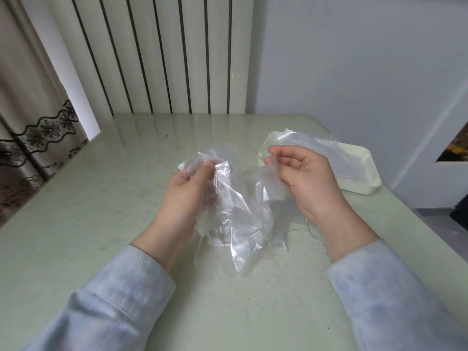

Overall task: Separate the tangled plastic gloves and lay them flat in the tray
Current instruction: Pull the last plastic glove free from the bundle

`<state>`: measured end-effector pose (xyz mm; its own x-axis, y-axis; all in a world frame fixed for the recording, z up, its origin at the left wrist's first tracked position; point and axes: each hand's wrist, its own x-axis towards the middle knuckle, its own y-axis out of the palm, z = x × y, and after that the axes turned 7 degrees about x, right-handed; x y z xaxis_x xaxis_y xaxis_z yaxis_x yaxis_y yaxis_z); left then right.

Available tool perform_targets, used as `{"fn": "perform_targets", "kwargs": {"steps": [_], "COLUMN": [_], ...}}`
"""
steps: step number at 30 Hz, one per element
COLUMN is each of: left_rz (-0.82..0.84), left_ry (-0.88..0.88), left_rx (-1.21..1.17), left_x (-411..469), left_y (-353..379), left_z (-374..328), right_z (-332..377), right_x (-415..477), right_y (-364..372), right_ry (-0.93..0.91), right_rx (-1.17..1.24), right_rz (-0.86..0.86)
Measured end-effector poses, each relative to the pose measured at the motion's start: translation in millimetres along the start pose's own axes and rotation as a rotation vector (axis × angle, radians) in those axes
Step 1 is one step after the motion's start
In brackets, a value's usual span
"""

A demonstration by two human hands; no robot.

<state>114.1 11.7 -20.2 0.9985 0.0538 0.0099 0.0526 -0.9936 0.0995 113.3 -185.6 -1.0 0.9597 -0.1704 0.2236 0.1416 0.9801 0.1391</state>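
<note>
Two hands work at clear plastic gloves [235,219] over a pale green table [101,198].
The left hand [186,196] pinches the top of a crumpled bunch that hangs to the tabletop. The right hand [307,178], fingers curled, pinches a thin sheet [316,144] rising over the near corner of the cream tray [364,187] at the table's right edge. Whether bunch and sheet are joined cannot be told.

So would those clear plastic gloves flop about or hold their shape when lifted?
Probably very floppy: the gloves hang in crumpled folds from the left hand and right hand. Likely very light, since fingertip pinches alone seem to hold them up. Possibly clingy, as the thin layers lie bunched together.
</note>
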Motion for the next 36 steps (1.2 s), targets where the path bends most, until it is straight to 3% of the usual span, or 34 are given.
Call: {"fn": "perform_targets", "kwargs": {"steps": [8,27,29,33,36], "left_rz": [-0.004,-0.045,0.017,0.192,0.123], "left_ry": [0.009,0.044,0.087,0.115,0.063], "left_rx": [-0.006,0.065,0.007,-0.175,-0.096], "left_x": [0.5,-3.8,-9.3,-30.2,-21.4], "left_y": [1.5,-4.1,-4.9,-5.7,-1.3], "left_z": [0.6,-3.1,-7.3,-22.5,-26.4], "right_z": [3.9,101.7,104.4,92.7,71.7], "right_x": [-2.1,-23.4,-24.3,-19.0,-12.3], "right_y": [6.1,33.5,35.9,40.6,44.0], "right_ry": [-0.151,-0.569,-0.546,-0.32,-0.135], "right_rx": [-0.242,-0.127,-0.14,-0.197,-0.212], "right_rz": [0.051,0.086,0.121,0.183,0.141]}}
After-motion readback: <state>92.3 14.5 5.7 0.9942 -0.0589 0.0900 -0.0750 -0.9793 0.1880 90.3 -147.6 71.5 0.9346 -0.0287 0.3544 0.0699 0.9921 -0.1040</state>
